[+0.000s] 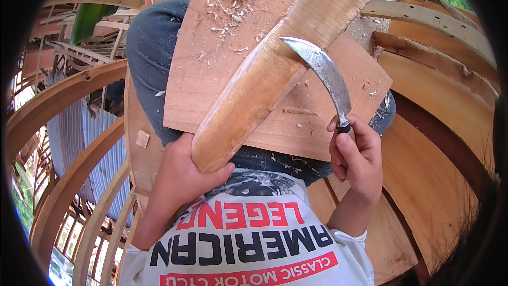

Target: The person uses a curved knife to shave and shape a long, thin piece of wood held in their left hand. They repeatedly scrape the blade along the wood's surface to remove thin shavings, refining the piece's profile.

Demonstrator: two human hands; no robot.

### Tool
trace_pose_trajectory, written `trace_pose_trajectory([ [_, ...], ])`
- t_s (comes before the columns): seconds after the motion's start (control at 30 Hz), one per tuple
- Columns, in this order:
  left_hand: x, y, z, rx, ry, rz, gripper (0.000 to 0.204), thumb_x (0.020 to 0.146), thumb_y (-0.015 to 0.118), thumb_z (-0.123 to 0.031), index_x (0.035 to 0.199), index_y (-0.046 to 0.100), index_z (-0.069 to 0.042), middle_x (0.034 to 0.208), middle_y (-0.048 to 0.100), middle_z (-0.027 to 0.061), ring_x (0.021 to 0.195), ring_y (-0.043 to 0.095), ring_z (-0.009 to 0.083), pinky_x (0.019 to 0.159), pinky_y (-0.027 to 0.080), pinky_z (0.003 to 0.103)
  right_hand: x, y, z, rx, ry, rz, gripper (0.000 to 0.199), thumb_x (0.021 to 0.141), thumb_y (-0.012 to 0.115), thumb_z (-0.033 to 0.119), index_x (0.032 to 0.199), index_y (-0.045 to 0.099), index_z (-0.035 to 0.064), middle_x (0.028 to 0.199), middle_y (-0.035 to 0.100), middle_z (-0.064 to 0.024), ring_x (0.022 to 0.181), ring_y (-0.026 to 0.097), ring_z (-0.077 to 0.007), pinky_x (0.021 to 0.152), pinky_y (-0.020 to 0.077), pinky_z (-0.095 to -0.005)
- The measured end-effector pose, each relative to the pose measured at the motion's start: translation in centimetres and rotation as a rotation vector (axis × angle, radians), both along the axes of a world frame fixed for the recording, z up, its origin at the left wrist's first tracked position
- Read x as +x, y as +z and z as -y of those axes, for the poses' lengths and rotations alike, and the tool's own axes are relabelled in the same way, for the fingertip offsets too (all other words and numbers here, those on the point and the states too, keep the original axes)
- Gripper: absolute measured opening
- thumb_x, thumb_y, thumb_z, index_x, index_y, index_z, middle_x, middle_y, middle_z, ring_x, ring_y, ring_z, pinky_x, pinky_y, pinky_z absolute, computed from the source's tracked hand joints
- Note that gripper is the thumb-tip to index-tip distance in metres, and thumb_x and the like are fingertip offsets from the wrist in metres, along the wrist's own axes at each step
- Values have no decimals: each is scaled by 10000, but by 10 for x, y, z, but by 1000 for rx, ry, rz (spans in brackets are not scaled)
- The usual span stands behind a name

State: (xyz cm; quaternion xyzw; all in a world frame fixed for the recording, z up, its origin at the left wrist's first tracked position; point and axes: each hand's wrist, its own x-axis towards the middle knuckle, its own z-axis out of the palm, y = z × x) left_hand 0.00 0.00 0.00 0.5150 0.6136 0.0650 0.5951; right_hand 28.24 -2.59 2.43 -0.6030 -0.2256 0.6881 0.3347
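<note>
My left hand (pixel 188 172) is wrapped round the near, rounded end of a long wooden piece (pixel 254 87). This piece slants up and to the right across a flat board (pixel 211 69) on my lap. A curved knife (pixel 325 71) with a bright, sickle-like blade is in my right hand (pixel 360 153), its fingers closed round the dark handle, which they mostly hide. The blade's tip points left over the wooden piece; whether it touches the wood I cannot tell.
Curled wood shavings (pixel 238 8) lie on the far part of the board, with a thin sliver (pixel 300 111) nearer. Curved wooden ribs (pixel 69 180) rise on the left, and wide planks (pixel 428 153) on the right. Corrugated metal sheets (pixel 103 153) show beyond the left ribs.
</note>
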Motion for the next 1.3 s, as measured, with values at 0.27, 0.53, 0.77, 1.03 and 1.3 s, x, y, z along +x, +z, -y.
trace_pose_trajectory([
  [0.27, 3, 4, 1, -61, -35, 8, 522, 615, 817, -205, 1008, 597, 59, 906, 678, 171, 829, 667, 217, 758, 506, 315, -2, 8, -3, -41, -7, 69, 156, 872, 629, 101, 969, 599, -16, 617, 520, 19, 472, 421, -1, 426, 303, -169],
  [0.53, -4, 2, -3, -115, 5, 61, 502, 622, 811, -194, 1004, 600, 54, 889, 671, 118, 817, 631, 154, 744, 488, 288, -29, -14, 6, 115, 178, 228, 181, 814, 684, 101, 922, 596, -15, 670, 593, -60, 610, 528, -91, 563, 411, -247],
  [0.77, -10, -1, -5, -195, 8, 130, 453, 627, 805, -169, 978, 612, 43, 859, 658, 79, 793, 603, 116, 722, 478, 270, -31, -13, 3, 314, 298, 731, 183, 803, 701, 141, 845, 598, -4, 519, 491, -86, 447, 487, -158, 448, 362, -275],
  [1.03, 2, 4, -4, -142, 60, 74, 460, 638, 795, -167, 993, 604, 54, 891, 679, 130, 823, 643, 151, 751, 495, 281, -32, -27, -8, 448, 387, 1106, 397, 772, 734, 363, 677, 567, 15, 495, 498, -115, 413, 501, -247, 416, 383, -326],
  [1.3, 0, -3, -1, -78, 37, 94, 500, 648, 787, -194, 1014, 580, 75, 877, 678, 180, 803, 674, 215, 735, 512, 313, -3, -39, -41, 513, 389, 1412, 496, 703, 740, 503, 647, 590, 33, 481, 477, -109, 411, 476, -254, 419, 375, -329],
])
